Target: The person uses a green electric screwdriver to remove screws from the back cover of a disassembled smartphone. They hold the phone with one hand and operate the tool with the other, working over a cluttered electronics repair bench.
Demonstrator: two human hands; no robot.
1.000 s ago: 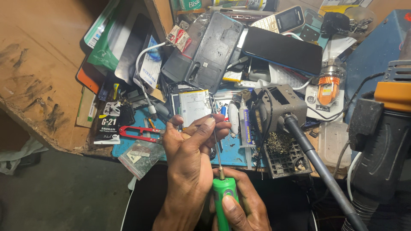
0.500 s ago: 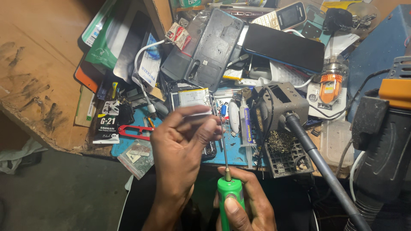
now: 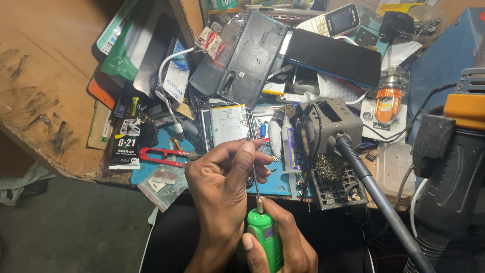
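Since before, the left hand (image 3: pixel 222 187) has lifted, fingers pinching the shaft of the green screwdriver (image 3: pixel 266 237) gripped by the right hand (image 3: pixel 283 247).

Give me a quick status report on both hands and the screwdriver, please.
Right hand gripping green-handled screwdriver. Left hand pinching its thin metal shaft near the tip. Opened phone lies just beyond; cluttered bench, nothing between.

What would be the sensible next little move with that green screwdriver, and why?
Probably lower the tip toward the opened phone. The right hand grips the green screwdriver by its handle, the left hand pinches its thin shaft near the tip, and the tip sits just short of the phone, so it looks steadied for aiming.
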